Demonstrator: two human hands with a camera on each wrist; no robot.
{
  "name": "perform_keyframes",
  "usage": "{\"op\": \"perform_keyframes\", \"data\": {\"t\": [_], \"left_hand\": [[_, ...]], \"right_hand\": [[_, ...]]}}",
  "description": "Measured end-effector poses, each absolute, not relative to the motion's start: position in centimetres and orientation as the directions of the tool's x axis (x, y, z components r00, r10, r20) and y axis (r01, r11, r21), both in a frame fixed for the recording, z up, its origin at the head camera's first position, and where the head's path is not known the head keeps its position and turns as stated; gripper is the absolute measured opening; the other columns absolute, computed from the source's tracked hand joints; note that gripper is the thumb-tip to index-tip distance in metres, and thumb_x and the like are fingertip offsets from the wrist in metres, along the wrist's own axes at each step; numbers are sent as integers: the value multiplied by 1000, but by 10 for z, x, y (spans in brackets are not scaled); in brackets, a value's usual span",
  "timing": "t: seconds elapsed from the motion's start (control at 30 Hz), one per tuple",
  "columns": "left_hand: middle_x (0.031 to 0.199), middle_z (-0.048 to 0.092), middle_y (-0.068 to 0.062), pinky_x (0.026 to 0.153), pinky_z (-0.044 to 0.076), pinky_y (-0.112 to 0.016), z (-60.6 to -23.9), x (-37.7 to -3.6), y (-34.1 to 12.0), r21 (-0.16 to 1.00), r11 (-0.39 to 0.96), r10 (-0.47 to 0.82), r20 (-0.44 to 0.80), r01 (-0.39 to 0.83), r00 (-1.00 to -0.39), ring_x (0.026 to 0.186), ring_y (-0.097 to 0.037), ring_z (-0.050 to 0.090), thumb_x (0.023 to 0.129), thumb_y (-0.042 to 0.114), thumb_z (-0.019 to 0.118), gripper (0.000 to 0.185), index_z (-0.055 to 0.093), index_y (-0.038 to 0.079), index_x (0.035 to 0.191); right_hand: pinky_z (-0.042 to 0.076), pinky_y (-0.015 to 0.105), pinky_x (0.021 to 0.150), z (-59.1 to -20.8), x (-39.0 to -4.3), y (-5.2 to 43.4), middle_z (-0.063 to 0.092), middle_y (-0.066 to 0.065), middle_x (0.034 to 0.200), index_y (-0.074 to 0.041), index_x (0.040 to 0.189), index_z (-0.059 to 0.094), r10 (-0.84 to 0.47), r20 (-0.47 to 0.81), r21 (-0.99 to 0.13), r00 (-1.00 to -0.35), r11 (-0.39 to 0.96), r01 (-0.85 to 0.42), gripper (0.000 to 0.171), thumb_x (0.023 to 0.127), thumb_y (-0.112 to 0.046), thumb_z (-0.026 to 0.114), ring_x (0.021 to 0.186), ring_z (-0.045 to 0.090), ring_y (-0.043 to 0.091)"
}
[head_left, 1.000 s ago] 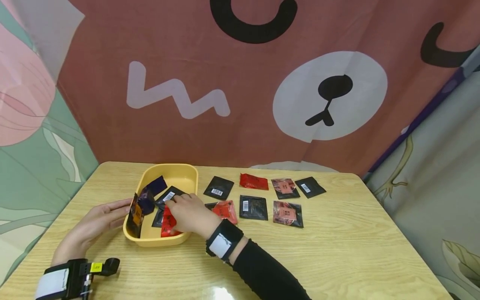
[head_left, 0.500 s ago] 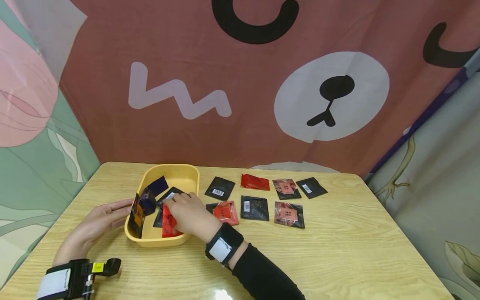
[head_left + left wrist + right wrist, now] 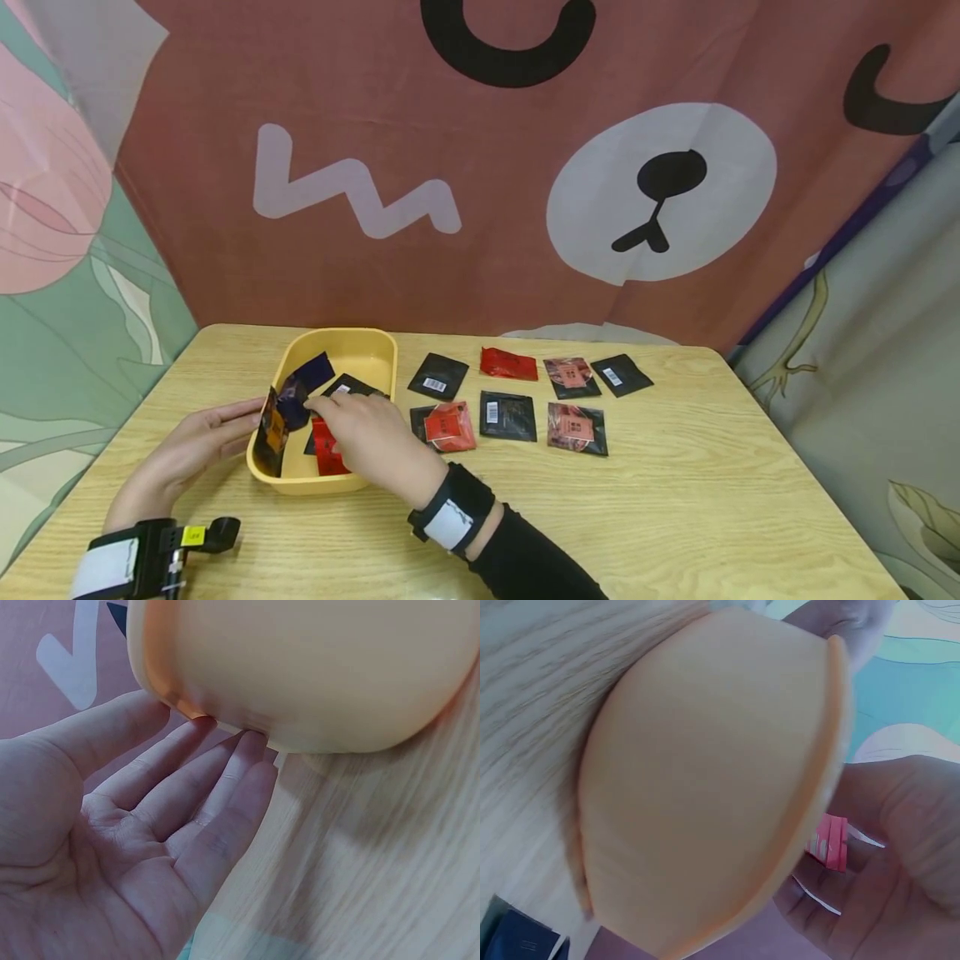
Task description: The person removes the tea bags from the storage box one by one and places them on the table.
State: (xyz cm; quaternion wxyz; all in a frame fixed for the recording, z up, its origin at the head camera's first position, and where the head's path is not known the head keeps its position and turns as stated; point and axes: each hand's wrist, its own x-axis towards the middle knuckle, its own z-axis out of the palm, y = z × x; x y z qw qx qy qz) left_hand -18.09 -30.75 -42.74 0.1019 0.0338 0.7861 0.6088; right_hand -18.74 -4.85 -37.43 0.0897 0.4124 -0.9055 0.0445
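Observation:
A yellow plastic box [image 3: 363, 350] stands on the left part of the wooden table. My left hand [image 3: 198, 446] touches its left side with nearly straight fingers, the tips on the outer wall in the left wrist view. Reaching into the box, my right hand [image 3: 367, 433] pinches a red sachet [image 3: 327, 450]; the right wrist view shows a red corner [image 3: 831, 841] between thumb and fingers. Around it in the box are a black sachet [image 3: 352, 385] with a barcode, a dark purple sachet [image 3: 315, 372], and a dark sachet with orange print [image 3: 272, 433] leaning on the left wall.
Right of the box, several sachets lie in two rough rows: a black one [image 3: 438, 377], a red one [image 3: 508, 364], a black one with a barcode [image 3: 508, 415], and others with pink labels, such as the sachet [image 3: 576, 428]. A printed curtain [image 3: 487, 275] hangs behind the table.
My right hand has shifted a little to the left inside the box, and the red sachet has moved left with it. My left hand stays at the box wall.

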Motion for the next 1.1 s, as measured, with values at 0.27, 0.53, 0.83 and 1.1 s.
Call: {"op": "perform_keyframes", "data": {"t": [0.27,0.53,0.83,1.1], "left_hand": [[139,51,-16,85,56,-22,-428,-180,-307,966,245,177,-125,-80,-976,99,5,60,105,15,52,58,29,-19,145],[143,44,-29,86,55,-22,-426,-180,-306,962,259,179,-135,-85,-975,99,6,60,105,16,51,57,29,-19,145],[133,58,-8,86,55,-22,-429,-180,-309,969,235,182,-128,-83,-975,99,4,61,105,19,53,60,30,-19,144],[142,46,-25,87,55,-23,-426,-181,-308,963,257,184,-136,-85,-973,100,4,60,105,22,52,61,30,-17,146]], "right_hand": [[51,15,68,-366,-180,-46,71,-14,103,-24,118,72,-734,173,-16,-657,665,-747,36,84,-30,81,88,64,1],[42,14,52,-361,-176,-37,70,-14,84,-25,97,78,-717,237,0,-656,675,-738,15,88,-36,77,71,59,0],[46,15,58,-356,-170,-26,71,-10,84,-21,107,76,-621,438,-84,-650,691,-718,23,91,-36,74,68,61,5],[44,14,56,-357,-172,-8,66,-7,70,-16,104,76,-509,579,-136,-637,710,-691,22,91,-34,74,59,55,6]]}}
